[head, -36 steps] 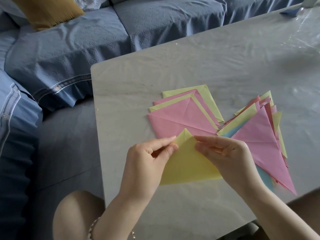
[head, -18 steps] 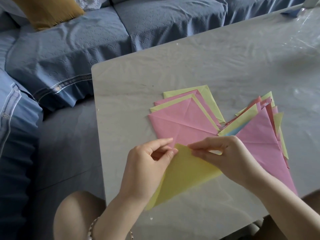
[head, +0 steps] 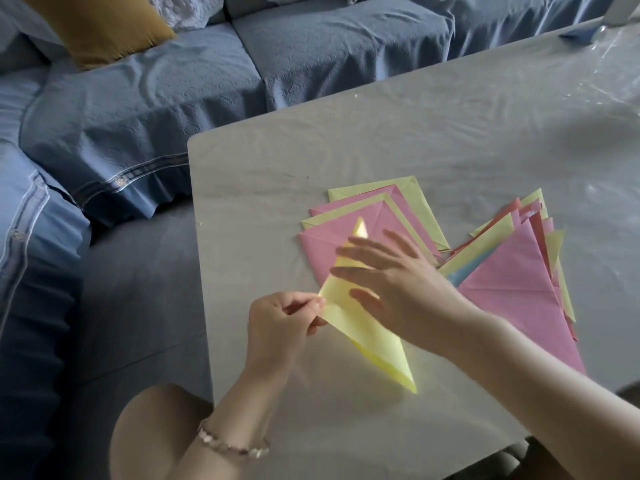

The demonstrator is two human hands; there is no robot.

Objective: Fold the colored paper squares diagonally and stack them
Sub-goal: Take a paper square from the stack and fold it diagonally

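Grey table [head: 450,133] fills mid-frame, blue sofa [head: 138,98] upper left. Vs half a sec ago, the sheet [head: 374,344] is now doubled into a triangle w/ corners met, so the fold's made; creasing & stacking remain, I'd say. L hand [head: 280,323] pinches the met corners at its left point. R hand [head: 398,285], blurred, fingers straight & spread, lies on it, gripping nothing. Sheet sits centre-frame, overlapping the squares [head: 322,244]. Long axis runs top-centre to lower right. Stack [head: 512,271] waits at right.
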